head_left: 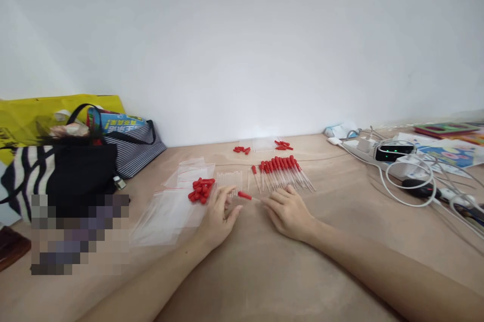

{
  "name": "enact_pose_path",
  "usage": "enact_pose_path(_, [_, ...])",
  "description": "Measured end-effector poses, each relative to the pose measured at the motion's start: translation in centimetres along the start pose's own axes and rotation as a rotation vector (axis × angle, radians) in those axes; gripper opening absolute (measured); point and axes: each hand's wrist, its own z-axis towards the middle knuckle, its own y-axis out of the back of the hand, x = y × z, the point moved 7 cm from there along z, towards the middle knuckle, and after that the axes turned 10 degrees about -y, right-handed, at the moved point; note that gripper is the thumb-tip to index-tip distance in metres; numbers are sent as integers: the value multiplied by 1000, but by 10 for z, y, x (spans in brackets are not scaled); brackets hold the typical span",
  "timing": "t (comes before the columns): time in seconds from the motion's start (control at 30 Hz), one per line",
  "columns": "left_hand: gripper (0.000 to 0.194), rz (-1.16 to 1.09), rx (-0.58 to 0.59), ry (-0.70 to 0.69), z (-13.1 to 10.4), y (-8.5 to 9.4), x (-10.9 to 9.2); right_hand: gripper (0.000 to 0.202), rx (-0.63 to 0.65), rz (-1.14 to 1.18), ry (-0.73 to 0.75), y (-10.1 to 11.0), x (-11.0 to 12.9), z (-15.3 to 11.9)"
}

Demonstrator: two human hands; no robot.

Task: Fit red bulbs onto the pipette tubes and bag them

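A dropper (245, 195) with a red rubber bulb and a thin clear tube lies level between my hands. My right hand (288, 212) is closed around the tube end, its fingertips hiding part of it. Just left of the bulb is my left hand (220, 213), thumb and forefinger apart, with nothing visible in it. Beyond my left fingers lie several clear glass tubes (230, 179). A pile of red rubber bulbs (201, 190) sits left of that hand on clear plastic bags (171, 216). Behind my right hand, several assembled droppers (282, 165) lie in a row, bulbs pointing away.
At the back, loose red bulbs (242, 150) lie near another clear bag (263, 144). A power strip (355, 150) with tangled white cables and papers (446, 153) occupy the right. Left are a black-and-white bag (86, 173), a striped bag (136, 145) and a yellow bag (22, 115).
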Motion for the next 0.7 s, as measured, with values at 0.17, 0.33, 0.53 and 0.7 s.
enact_pose_path(0.17, [18, 11, 146, 79, -2, -11, 8, 24, -54, 67, -450, -10, -43, 11])
enact_pose_path(0.33, [6, -48, 219, -1, 1, -16, -1, 21, -83, -24, -659, -23, -63, 27])
enact_pose_path(0.53, [7, -59, 208, 12, 1, -14, 0, 19, -68, -119, -737, -32, -69, 42])
enact_pose_path(0.7, [7, -59, 210, 7, 1, -15, 0, 19, -12, -151, -733, -37, -68, 45])
